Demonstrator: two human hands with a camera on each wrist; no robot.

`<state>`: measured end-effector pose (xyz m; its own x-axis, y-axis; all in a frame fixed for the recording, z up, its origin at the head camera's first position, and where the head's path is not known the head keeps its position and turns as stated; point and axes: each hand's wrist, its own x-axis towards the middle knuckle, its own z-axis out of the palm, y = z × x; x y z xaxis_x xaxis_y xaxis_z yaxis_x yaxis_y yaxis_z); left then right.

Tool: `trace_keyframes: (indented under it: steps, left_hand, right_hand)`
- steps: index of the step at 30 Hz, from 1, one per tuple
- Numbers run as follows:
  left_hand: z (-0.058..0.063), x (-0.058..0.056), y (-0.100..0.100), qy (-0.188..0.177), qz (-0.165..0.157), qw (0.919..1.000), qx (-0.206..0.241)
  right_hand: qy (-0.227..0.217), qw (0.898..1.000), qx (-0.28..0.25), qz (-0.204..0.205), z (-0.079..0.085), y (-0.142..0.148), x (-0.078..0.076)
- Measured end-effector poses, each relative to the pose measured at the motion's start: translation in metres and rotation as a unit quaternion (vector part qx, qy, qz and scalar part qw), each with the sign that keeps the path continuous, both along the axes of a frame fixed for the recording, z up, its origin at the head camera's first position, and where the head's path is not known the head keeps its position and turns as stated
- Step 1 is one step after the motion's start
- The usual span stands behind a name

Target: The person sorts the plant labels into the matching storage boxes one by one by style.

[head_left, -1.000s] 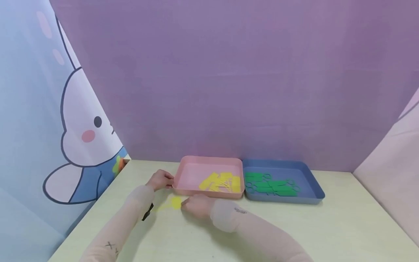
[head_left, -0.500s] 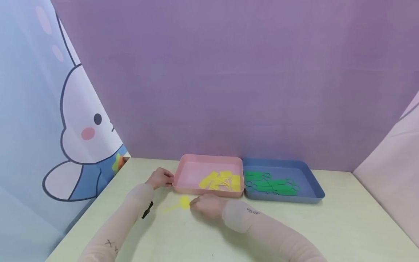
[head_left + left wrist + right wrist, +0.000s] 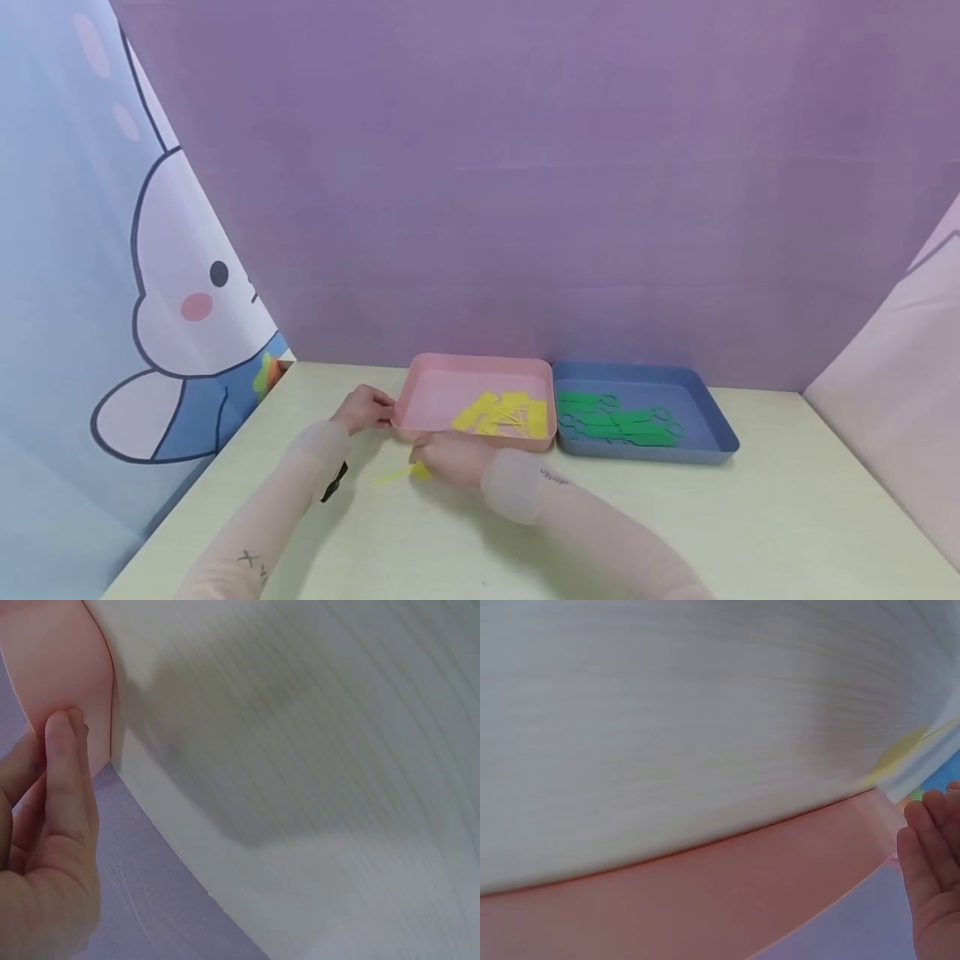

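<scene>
My left hand point(image 3: 363, 408) pinches the left wall of the pink tray point(image 3: 431, 396) between thumb and fingers; the left wrist view shows the fingertips on the tray wall point(image 3: 71, 664). My right hand point(image 3: 453, 458) is at the tray's front wall near its left corner, its fingers nearly straight in the right wrist view. Under and beside it a flat yellow piece with a thin stem point(image 3: 392, 478) lies on the table, its wide head partly hidden by the hand. Several similar yellow pieces point(image 3: 517, 412) lie heaped in the tray's right half.
Right against the pink tray stands a blue tray point(image 3: 697, 417) holding several flat green pieces with ring ends point(image 3: 637, 425). A purple cloth point(image 3: 510, 208) hangs behind the table point(image 3: 780, 500). At the left is a cloth with a printed cartoon figure point(image 3: 187, 308).
My right hand went right, then came back left and up over the yellow piece to the tray's front wall. The yellow piece shifted right. My left hand stays at the tray.
</scene>
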<state>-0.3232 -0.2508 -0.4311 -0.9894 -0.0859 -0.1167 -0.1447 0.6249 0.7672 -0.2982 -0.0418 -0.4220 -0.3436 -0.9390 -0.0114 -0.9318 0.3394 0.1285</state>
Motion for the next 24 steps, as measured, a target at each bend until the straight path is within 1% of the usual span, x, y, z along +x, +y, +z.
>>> trace_keyframes:
  steps: [3,7,10,12,14,17,19,21,24]
  left_hand:
    - [-0.001,0.0,-0.002,0.005,-0.006,1.0,0.005]
    - [-0.001,0.0,-0.002,0.005,-0.007,1.0,0.004]
    - [-0.001,0.0,-0.002,0.002,-0.005,1.0,0.004]
    - [-0.001,0.001,-0.003,0.002,-0.009,1.0,0.001]
    - [-0.001,0.001,-0.003,-0.002,-0.003,1.0,0.004]
    - [-0.002,0.002,-0.003,-0.002,-0.003,1.0,0.0]
    - [-0.002,0.002,-0.003,-0.003,0.0,1.0,0.002]
    - [-0.002,0.002,-0.002,-0.002,-0.003,1.0,-0.002]
    - [-0.001,0.001,-0.001,-0.005,0.001,1.0,-0.001]
  right_hand:
    - [0.037,0.999,0.003,0.022,-0.002,-0.013,0.0]
    - [0.08,0.996,0.008,0.036,-0.006,-0.027,0.0]
    - [0.096,0.994,0.003,0.045,-0.009,-0.035,0.002]
    - [0.091,0.995,-0.002,0.047,-0.013,-0.041,0.003]
    - [0.077,0.996,-0.009,0.046,-0.018,-0.045,0.004]
    - [0.063,0.997,-0.016,0.039,-0.024,-0.05,0.005]
    - [0.068,0.997,-0.019,0.037,-0.025,-0.052,0.007]
    - [0.093,0.995,-0.013,0.035,-0.027,-0.052,0.008]
    - [0.149,0.988,0.005,0.041,-0.029,-0.051,0.013]
